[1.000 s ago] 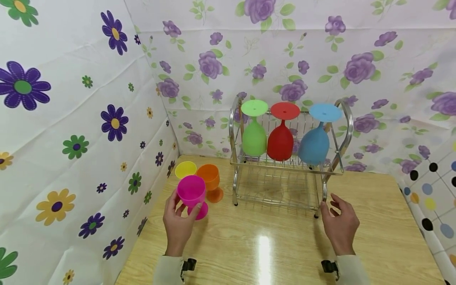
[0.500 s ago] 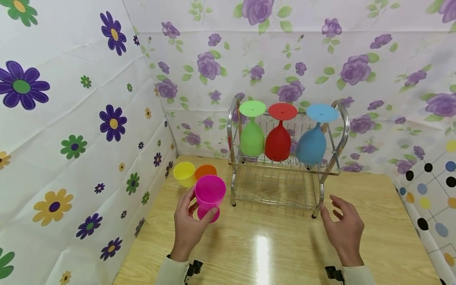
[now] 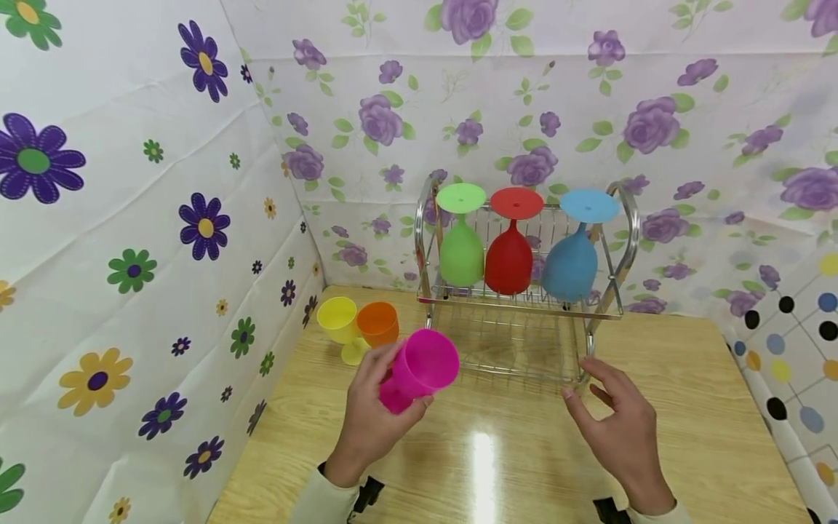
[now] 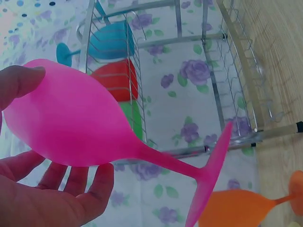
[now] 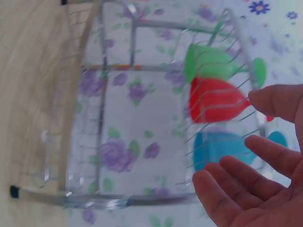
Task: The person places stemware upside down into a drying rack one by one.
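Observation:
In my left hand (image 3: 376,415) I hold a pink goblet (image 3: 428,362) by its bowl, thumb on one side and fingers on the other. Its mouth tips toward the right, and in the left wrist view its stem and foot stick out beyond the fingers. My right hand (image 3: 618,426) holds nothing; its fingers are spread and loosely bent near the front right leg of a two-tier metal dish rack (image 3: 524,309). On the rack's upper tier, a green goblet (image 3: 461,251), a red goblet (image 3: 509,258) and a blue goblet (image 3: 571,262) stand upside down.
A yellow goblet (image 3: 337,320) and an orange goblet (image 3: 377,324) stand upright on the wooden table (image 3: 524,451), left of the rack. The rack's lower tier shows bare wire. Flower-patterned sheets (image 3: 366,65) rise behind and to the left.
My left hand has carried the pink goblet rightward from beside the yellow and orange goblets and tilted it. The right hand shifted slightly, ending a little left of where it was half a second ago.

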A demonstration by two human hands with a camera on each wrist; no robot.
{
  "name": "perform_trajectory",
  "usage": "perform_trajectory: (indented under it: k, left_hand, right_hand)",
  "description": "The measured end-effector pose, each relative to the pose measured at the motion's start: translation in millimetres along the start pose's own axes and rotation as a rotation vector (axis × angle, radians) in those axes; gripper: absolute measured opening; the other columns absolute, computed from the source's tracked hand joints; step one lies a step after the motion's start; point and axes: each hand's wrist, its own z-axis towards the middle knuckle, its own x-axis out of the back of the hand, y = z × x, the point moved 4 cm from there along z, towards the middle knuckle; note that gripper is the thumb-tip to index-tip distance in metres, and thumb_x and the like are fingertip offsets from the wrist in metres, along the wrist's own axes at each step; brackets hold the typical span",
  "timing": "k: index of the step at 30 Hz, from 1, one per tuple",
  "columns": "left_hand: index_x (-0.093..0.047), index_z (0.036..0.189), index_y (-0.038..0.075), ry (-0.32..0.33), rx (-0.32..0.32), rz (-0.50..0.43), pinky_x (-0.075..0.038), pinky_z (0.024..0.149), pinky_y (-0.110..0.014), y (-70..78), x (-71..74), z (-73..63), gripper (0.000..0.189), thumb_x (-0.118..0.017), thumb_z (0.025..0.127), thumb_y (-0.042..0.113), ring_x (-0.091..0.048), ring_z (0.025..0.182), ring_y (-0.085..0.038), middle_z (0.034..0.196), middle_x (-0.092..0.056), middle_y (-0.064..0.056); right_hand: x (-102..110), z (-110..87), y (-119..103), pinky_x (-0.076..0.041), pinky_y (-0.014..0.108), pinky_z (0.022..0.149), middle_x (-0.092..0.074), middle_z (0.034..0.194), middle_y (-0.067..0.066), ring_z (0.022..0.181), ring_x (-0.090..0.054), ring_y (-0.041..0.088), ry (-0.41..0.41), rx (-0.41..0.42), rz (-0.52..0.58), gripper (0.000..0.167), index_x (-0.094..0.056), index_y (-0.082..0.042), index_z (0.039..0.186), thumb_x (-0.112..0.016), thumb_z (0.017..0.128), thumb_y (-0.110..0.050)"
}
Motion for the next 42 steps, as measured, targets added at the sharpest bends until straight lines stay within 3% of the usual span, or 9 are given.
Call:
perform_trajectory:
  k: [3, 5, 11, 18, 23, 27, 36, 42]
  left_hand:
    - [-0.055, 0.154, 0.016, -0.059, -0.034, 0.018, -0.063, 0.095, -0.038, 7.7, -7.5, 2.2, 0.084, -0.093, 0.079, 0.018, -0.063, 0.126, -0.025, 0.142, -0.056, -0.004]
    - [-0.055, 0.154, 0.017, -0.097, -0.054, 0.015, -0.063, 0.095, -0.035, 13.0, -12.5, 3.5, 0.084, -0.094, 0.079, 0.017, -0.062, 0.127, -0.026, 0.143, -0.055, -0.004]
    - [-0.056, 0.153, 0.017, -0.212, -0.129, 0.042, -0.062, 0.097, -0.031, 30.1, -29.4, 8.2, 0.084, -0.093, 0.078, 0.017, -0.06, 0.13, -0.024, 0.146, -0.052, -0.005]
    - [-0.055, 0.154, 0.016, -0.33, -0.269, 0.193, -0.062, 0.095, -0.029, 54.4, -47.0, 11.6, 0.085, -0.094, 0.079, 0.026, -0.053, 0.13, -0.019, 0.146, -0.053, -0.005]
    - [-0.056, 0.153, 0.013, -0.362, -0.398, 0.307, -0.06, 0.095, -0.028, 69.4, -57.3, 13.3, 0.085, -0.094, 0.079, 0.031, -0.052, 0.129, -0.02, 0.146, -0.054, -0.006]
    - [-0.055, 0.153, 0.013, -0.4, -0.464, 0.37, -0.059, 0.099, -0.028, 74.6, -65.6, 11.9, 0.086, -0.093, 0.079, 0.035, -0.05, 0.132, -0.019, 0.146, -0.054, -0.004]
    - [-0.055, 0.153, 0.014, -0.416, -0.569, 0.452, -0.055, 0.106, -0.028, 77.7, -77.2, 7.3, 0.084, -0.09, 0.08, 0.036, -0.051, 0.131, -0.018, 0.143, -0.056, -0.003]
    - [-0.053, 0.155, 0.015, -0.397, -0.602, 0.489, -0.052, 0.112, -0.029, 76.9, -79.0, 6.7, 0.084, -0.091, 0.083, 0.037, -0.052, 0.134, -0.02, 0.147, -0.056, -0.005]
  right_hand:
    - [0, -2.3, -13, -0.046, 0.0, 0.096, -0.067, 0.14, 0.012, 0.128, -0.049, -0.016, -0.049, 0.045, 0.038, 0.057, -0.069, -0.016, 0.141, -0.087, 0.087, -0.009]
    - [0, -3.7, -21, -0.048, 0.002, 0.096, -0.066, 0.142, 0.011, 0.129, -0.048, -0.018, -0.08, 0.078, 0.062, 0.06, -0.068, -0.018, 0.142, -0.088, 0.086, -0.008]
    - [-1, -6.5, -41, -0.054, 0.01, 0.097, -0.065, 0.143, 0.009, 0.127, -0.058, -0.01, -0.169, 0.173, 0.143, 0.07, -0.066, -0.017, 0.143, -0.092, 0.08, -0.004]
    - [3, -8.6, -63, -0.057, 0.016, 0.097, -0.064, 0.144, 0.009, 0.128, -0.063, 0.002, -0.205, 0.252, 0.247, 0.077, -0.065, -0.013, 0.143, -0.094, 0.073, 0.0]
    - [4, -11.1, -75, -0.056, 0.015, 0.097, -0.06, 0.149, 0.009, 0.134, -0.059, 0.003, -0.245, 0.268, 0.273, 0.085, -0.062, -0.011, 0.147, -0.098, 0.07, -0.005]
    - [3, -14.0, -78, -0.056, 0.015, 0.097, -0.056, 0.152, 0.012, 0.139, -0.055, 0.005, -0.264, 0.272, 0.304, 0.095, -0.056, -0.008, 0.152, -0.1, 0.067, -0.006]
    - [-3, -17.9, -76, -0.06, 0.019, 0.089, -0.057, 0.149, 0.014, 0.139, -0.055, 0.007, -0.223, 0.323, 0.308, 0.097, -0.059, -0.003, 0.148, -0.101, 0.061, -0.002]
    - [-5, -18.7, -74, -0.062, 0.022, 0.088, -0.057, 0.146, 0.017, 0.136, -0.057, 0.008, -0.221, 0.274, 0.334, 0.098, -0.056, -0.004, 0.15, -0.099, 0.063, 0.003]
